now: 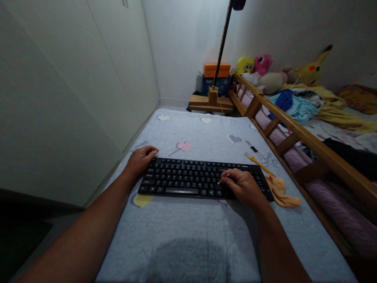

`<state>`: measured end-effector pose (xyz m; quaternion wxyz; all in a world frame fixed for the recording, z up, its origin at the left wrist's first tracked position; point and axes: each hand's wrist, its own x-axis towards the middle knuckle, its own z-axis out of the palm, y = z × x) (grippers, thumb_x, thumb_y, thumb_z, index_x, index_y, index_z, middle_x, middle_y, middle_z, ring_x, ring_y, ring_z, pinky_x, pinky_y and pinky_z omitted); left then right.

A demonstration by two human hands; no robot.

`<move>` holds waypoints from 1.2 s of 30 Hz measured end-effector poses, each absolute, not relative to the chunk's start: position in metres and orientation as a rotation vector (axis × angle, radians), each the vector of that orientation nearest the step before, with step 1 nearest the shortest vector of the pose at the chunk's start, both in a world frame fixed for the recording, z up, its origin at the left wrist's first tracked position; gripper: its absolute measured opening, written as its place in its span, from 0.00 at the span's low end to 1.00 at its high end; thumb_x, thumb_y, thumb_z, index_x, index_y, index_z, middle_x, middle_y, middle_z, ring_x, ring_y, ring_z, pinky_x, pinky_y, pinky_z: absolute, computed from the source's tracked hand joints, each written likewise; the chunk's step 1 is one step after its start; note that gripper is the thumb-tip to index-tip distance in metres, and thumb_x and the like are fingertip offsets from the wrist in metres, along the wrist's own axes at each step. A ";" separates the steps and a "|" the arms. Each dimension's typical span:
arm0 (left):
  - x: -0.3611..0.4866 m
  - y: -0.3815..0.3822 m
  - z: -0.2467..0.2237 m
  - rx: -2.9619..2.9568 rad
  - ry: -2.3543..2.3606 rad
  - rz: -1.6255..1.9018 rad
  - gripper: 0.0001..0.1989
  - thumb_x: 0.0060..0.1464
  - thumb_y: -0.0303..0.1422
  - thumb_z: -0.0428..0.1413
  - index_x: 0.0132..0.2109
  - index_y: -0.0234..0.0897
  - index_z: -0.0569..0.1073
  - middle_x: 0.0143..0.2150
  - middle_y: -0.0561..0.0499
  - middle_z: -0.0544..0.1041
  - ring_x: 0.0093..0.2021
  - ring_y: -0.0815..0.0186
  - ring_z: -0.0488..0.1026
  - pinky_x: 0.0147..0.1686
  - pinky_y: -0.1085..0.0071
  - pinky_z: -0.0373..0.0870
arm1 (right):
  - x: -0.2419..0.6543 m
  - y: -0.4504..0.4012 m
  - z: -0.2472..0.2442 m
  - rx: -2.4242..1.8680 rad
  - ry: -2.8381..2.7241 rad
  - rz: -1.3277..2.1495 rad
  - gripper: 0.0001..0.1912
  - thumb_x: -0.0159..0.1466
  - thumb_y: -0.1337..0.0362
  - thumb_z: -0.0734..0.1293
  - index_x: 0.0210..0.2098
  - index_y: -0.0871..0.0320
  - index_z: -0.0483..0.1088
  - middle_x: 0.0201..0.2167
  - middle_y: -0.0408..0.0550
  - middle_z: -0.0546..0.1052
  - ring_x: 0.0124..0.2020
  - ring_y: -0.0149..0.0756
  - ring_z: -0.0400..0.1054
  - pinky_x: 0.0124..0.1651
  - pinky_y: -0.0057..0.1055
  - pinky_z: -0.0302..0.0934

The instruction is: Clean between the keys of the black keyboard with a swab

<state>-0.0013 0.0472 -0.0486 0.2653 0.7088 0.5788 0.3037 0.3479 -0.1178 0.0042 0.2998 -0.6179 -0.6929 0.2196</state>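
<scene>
A black keyboard (pixel 185 177) lies flat on a light cloth with heart patterns (pixel 188 236). My left hand (pixel 143 157) grips its upper left corner, fingers curled at the edge. Over the right part of the keys, my right hand (pixel 240 182) pinches a thin white cotton swab (pixel 219 182), its tip close to the keys; whether it touches them I cannot tell. A second cotton swab (pixel 175 151) lies on the cloth behind the keyboard. Right of the keyboard are an orange cloth (pixel 281 190), a brush with a yellow handle (pixel 259 163) and a wire tool with a black grip (pixel 256 151).
A wooden bed rail (pixel 297 127) runs along the right side, with plush toys (pixel 263 65) and clothes beyond it. White cabinet doors (pixel 88 78) stand on the left. At the back, a black pole (pixel 223 43) rises from a wooden base (pixel 210 102) near an orange box (pixel 217 70).
</scene>
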 end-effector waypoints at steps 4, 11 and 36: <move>-0.001 0.047 -0.048 1.913 1.566 0.822 0.18 0.53 0.45 0.52 0.39 0.37 0.78 0.34 0.50 0.80 0.37 0.59 0.75 0.40 0.66 0.68 | 0.343 -0.117 0.004 -1.618 -1.841 0.569 0.09 0.63 0.64 0.64 0.31 0.55 0.76 0.30 0.46 0.79 0.34 0.37 0.72 0.41 0.32 0.62; -0.001 0.046 -0.048 1.920 1.574 0.824 0.18 0.53 0.45 0.52 0.39 0.37 0.78 0.35 0.50 0.81 0.37 0.58 0.75 0.41 0.65 0.68 | 0.342 -0.116 -0.001 -1.611 -1.829 0.538 0.09 0.64 0.65 0.64 0.32 0.55 0.77 0.32 0.47 0.79 0.36 0.38 0.72 0.43 0.34 0.63; 0.000 0.045 -0.045 1.920 1.564 0.822 0.19 0.54 0.46 0.52 0.37 0.37 0.78 0.34 0.50 0.80 0.36 0.59 0.74 0.42 0.64 0.68 | 0.340 -0.115 0.000 -1.608 -1.859 0.500 0.09 0.65 0.65 0.63 0.32 0.56 0.76 0.31 0.48 0.78 0.36 0.38 0.71 0.42 0.34 0.61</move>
